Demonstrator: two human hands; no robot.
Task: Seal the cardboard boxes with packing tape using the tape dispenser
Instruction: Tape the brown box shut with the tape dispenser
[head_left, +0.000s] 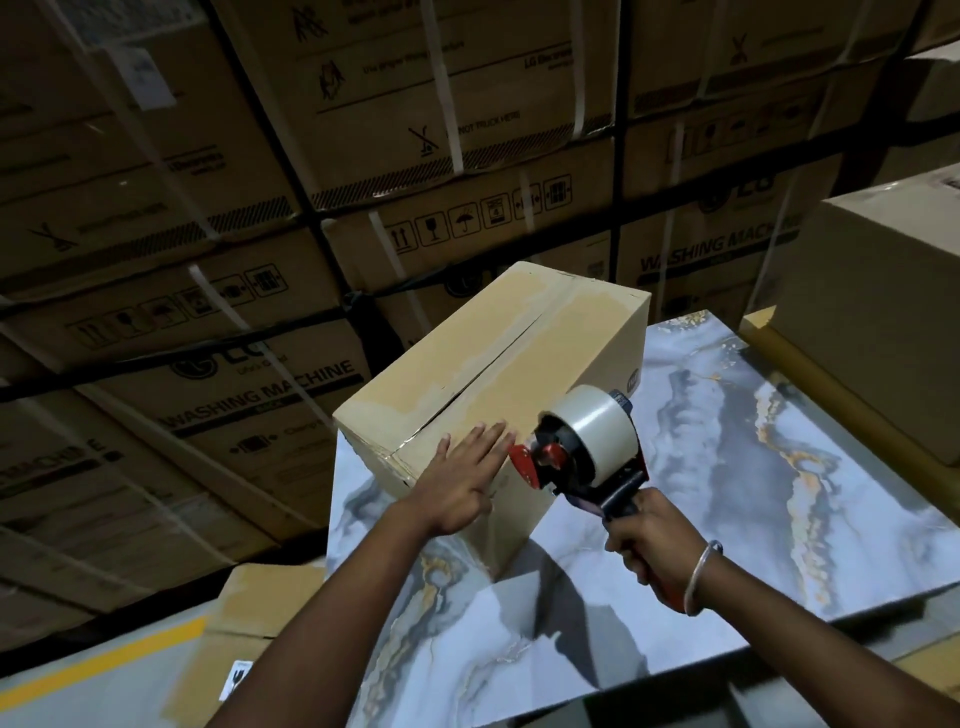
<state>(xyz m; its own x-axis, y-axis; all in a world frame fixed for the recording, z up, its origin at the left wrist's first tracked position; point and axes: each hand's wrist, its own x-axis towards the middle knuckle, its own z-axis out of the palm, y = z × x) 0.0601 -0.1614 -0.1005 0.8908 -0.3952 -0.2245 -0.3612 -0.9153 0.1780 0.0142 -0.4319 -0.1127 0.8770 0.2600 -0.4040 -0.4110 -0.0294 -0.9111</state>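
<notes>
A closed cardboard box (488, 358) stands on the marble-patterned table (753, 493), its top flaps meeting in a centre seam. My left hand (462, 483) presses flat, fingers straight, on the box's near top corner and front face. My right hand (647, 545) grips the handle of a red and dark tape dispenser (582, 452) with a roll of clear tape. The dispenser's red front end is at the box's near right edge, just beside my left fingertips.
A wall of large strapped washing-machine cartons (260, 234) fills the background. Another cardboard box (878, 322) stands at the table's far right. A flattened carton (249, 623) lies on the floor at lower left, by a yellow floor line (104, 665).
</notes>
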